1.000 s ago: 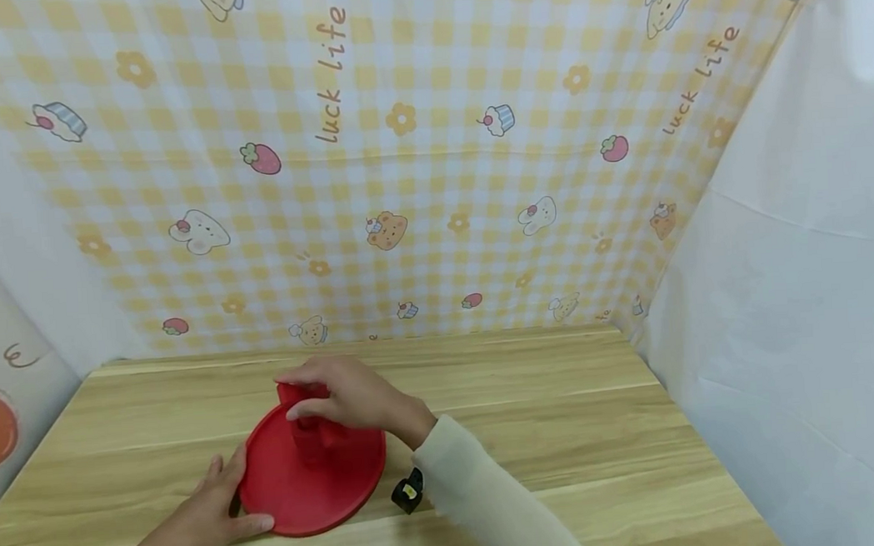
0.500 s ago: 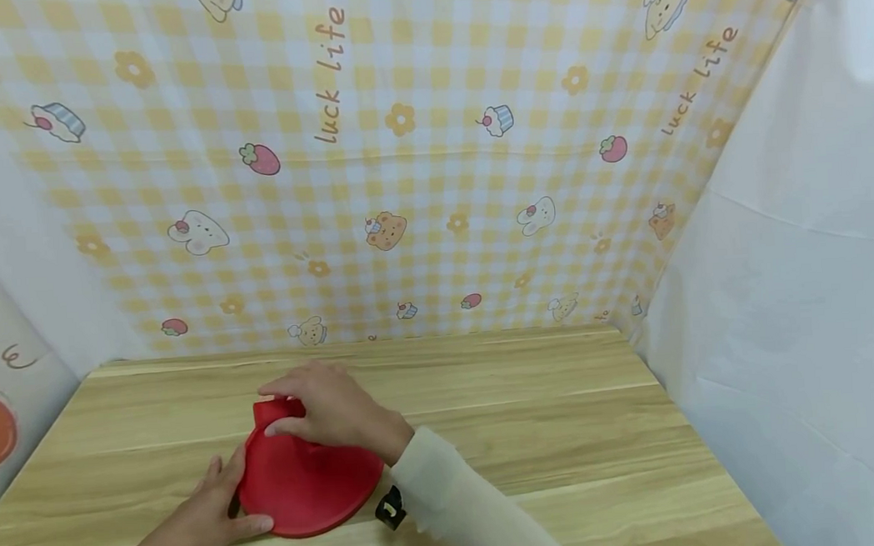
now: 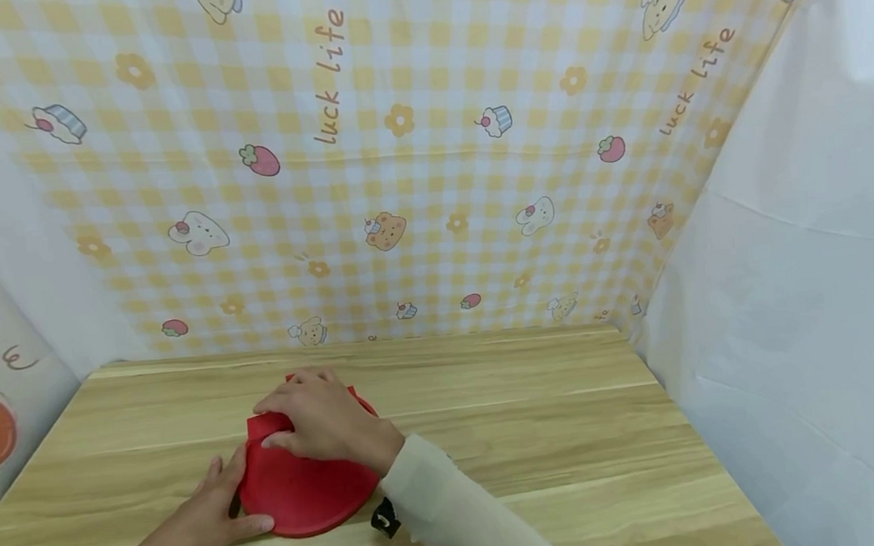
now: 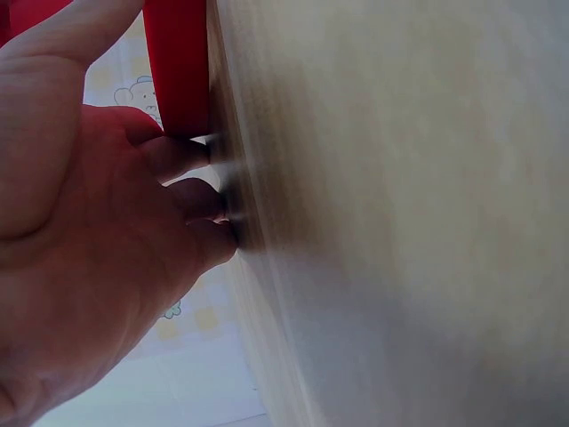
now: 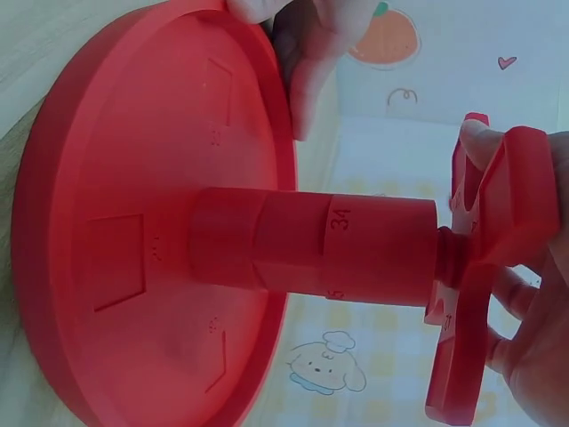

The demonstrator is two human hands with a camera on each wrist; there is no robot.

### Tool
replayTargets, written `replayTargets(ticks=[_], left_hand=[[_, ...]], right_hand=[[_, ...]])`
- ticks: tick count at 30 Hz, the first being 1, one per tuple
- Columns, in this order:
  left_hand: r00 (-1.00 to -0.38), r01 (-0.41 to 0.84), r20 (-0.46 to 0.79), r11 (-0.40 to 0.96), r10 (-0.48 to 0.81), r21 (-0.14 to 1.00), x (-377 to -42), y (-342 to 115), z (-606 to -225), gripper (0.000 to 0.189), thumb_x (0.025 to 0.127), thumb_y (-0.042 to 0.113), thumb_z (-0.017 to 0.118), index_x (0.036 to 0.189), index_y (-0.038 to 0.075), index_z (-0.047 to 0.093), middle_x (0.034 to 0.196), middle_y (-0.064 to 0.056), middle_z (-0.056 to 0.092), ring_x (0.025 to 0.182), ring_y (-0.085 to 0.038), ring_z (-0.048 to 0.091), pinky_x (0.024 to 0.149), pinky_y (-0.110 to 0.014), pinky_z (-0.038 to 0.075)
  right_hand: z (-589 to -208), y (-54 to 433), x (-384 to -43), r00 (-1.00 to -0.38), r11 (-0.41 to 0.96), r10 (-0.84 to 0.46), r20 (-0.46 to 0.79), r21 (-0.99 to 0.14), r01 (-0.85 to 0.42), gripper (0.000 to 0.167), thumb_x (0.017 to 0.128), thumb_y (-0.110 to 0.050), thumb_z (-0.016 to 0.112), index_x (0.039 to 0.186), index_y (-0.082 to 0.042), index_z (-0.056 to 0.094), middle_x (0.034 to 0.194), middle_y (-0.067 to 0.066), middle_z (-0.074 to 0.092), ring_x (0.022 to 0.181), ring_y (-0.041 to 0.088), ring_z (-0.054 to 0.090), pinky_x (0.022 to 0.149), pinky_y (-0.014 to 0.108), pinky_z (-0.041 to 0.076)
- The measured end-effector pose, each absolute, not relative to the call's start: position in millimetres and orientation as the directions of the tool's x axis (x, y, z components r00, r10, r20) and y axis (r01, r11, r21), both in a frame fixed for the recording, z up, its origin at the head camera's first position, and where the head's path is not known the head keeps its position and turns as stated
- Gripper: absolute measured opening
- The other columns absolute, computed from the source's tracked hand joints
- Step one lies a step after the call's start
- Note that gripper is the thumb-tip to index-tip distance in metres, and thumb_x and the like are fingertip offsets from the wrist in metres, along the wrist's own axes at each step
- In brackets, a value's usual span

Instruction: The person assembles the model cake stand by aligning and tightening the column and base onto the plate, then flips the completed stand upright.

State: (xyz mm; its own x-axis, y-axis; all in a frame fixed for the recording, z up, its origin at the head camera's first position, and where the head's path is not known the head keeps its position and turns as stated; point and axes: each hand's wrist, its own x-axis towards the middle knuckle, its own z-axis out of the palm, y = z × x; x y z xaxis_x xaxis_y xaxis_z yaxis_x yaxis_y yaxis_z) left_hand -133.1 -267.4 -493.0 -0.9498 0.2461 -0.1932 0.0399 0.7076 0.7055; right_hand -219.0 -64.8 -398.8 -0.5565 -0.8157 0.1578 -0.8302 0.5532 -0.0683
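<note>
A red round base (image 3: 308, 498) with a raised rim lies on the wooden table. From its middle rises a thick red post (image 5: 298, 245), marked with the numbers 34 and 5. On the post sits a red knob (image 5: 460, 356) with several flat arms. My right hand (image 3: 318, 418) grips this knob from above, its thumb and fingers between the arms. My left hand (image 3: 211, 508) holds the base by its left rim, thumb at the near side and fingers further back. In the left wrist view, the lower fingertips rest on the tabletop beside the red rim.
Wood-patterned tabletop (image 3: 553, 450) spreads around the base. Behind it hangs a yellow checked cloth (image 3: 431, 181) with cartoon prints. White sheeting (image 3: 806, 284) closes the right side. A small black device (image 3: 385, 518) is at my right wrist, beside the base.
My right hand has shifted left and slightly nearer, turning the knob; its arms now point in other directions. The black wrist device has moved along. My left hand and the base stay put.
</note>
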Motion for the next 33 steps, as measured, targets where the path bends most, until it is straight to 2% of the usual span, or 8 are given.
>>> replayTargets(ticks=[5,12,17,24,28,33], left_hand=[[-0.948,0.031,-0.201,0.7,0.247,0.714,-132,-268,-493,0.115,0.081,0.04,0.079,0.153,-0.013,0.005,0.153,-0.035,0.026,0.132,-0.07,0.005,0.093,-0.079,0.033],[-0.943,-0.003,-0.239,0.715,0.229,0.699,-131,-270,-491,0.115,0.082,0.042,0.078,0.153,-0.012,0.005,0.153,-0.035,0.025,0.134,-0.07,0.003,0.09,-0.078,0.037],[-0.945,0.0,-0.232,0.714,0.228,0.701,-132,-268,-489,0.115,0.082,0.043,0.077,0.154,-0.011,0.006,0.153,-0.035,0.027,0.135,-0.069,0.002,0.092,-0.079,0.035],[-0.943,-0.021,-0.252,0.721,0.215,0.692,-136,-267,-488,0.116,0.081,0.046,0.078,0.154,-0.011,0.008,0.154,-0.035,0.026,0.136,-0.068,0.002,0.094,-0.078,0.035],[-0.943,-0.015,-0.248,0.715,0.223,0.699,-136,-266,-489,0.115,0.081,0.045,0.078,0.154,-0.011,0.008,0.154,-0.035,0.026,0.136,-0.068,0.002,0.094,-0.078,0.034],[-0.942,-0.027,-0.258,0.719,0.214,0.695,-137,-267,-487,0.117,0.08,0.046,0.078,0.154,-0.011,0.007,0.155,-0.034,0.024,0.137,-0.067,0.001,0.095,-0.079,0.032]], right_hand=[[-401,-65,-220,-0.541,0.539,-0.826,0.155,-0.062,-0.84,0.04,0.094,-0.048,0.063,0.132,-0.034,0.063,0.135,-0.014,0.056,0.13,0.005,0.044,0.11,0.03,0.035],[-399,-56,-224,-0.551,0.517,-0.813,0.187,-0.202,-0.832,0.041,0.097,-0.046,0.06,0.134,-0.028,0.062,0.143,-0.009,0.053,0.136,0.008,0.042,0.114,0.032,0.036],[-397,-37,-236,-0.59,0.522,-0.776,0.222,-0.299,-0.799,0.037,0.099,-0.041,0.058,0.131,-0.022,0.064,0.139,-0.007,0.057,0.131,0.009,0.049,0.108,0.027,0.043],[-399,-10,-252,-0.65,0.552,-0.751,0.116,-0.43,-0.715,0.038,0.1,-0.036,0.059,0.133,-0.019,0.063,0.133,-0.007,0.062,0.124,0.012,0.057,0.099,0.024,0.049],[-399,3,-257,-0.626,0.512,-0.778,0.06,-0.516,-0.686,0.036,0.096,-0.024,0.062,0.132,-0.018,0.064,0.13,-0.006,0.062,0.115,0.01,0.058,0.09,0.021,0.051],[-398,9,-258,-0.592,0.485,-0.805,0.027,-0.546,-0.684,0.039,0.093,-0.015,0.066,0.133,-0.02,0.064,0.126,-0.008,0.064,0.109,0.003,0.056,0.087,0.019,0.051]])
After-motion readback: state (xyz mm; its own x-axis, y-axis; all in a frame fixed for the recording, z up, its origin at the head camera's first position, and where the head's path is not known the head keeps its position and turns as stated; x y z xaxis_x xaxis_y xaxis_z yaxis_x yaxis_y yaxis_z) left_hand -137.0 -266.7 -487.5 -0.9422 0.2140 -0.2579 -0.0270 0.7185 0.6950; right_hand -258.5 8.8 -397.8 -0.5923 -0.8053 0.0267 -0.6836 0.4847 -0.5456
